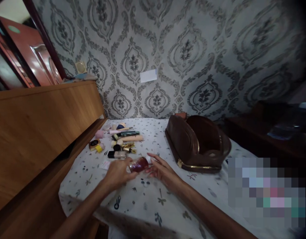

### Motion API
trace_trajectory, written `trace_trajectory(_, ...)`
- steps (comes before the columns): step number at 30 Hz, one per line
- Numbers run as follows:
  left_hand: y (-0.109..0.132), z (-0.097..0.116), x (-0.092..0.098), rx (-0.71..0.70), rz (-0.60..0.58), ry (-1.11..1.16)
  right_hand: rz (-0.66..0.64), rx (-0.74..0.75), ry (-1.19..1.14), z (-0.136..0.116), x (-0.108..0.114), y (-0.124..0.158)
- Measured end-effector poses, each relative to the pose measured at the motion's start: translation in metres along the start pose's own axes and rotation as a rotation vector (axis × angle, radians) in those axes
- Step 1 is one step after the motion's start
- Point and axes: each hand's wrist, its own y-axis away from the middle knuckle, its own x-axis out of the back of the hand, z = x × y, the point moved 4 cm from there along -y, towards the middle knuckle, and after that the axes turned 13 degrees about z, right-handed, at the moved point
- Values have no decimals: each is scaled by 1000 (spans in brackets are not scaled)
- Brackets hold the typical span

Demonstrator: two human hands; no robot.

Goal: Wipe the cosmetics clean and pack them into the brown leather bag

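Observation:
A small dark red bottle with a clear cap end lies between both my hands just above the white patterned bedsheet. My left hand is curled around the bottle's left end. My right hand touches its right end with the fingers partly stretched. Just beyond my hands lies a cluster of cosmetics: tubes, small bottles, sponges, a compact.
An open brown zip bag stands to the right of my hands. A wooden headboard runs along the left. Patterned wallpaper is behind, a red door at the far left and dark furniture at the right.

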Motion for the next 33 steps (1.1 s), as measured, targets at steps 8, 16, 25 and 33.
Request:
trace_trajectory(8,19,-52,2,43,-141,-50,5,75,62,6,16,-2)
trace_trajectory(16,1,-79,9,-6,-113,-213,6,132,95,6,17,-4)
trace_trajectory(25,-78,-110,42,152,191,-323,-1,153,122,10,22,-7)
trace_trajectory(33,-75,-96,-9,128,281,-63,-26,189,120,9,22,-11)
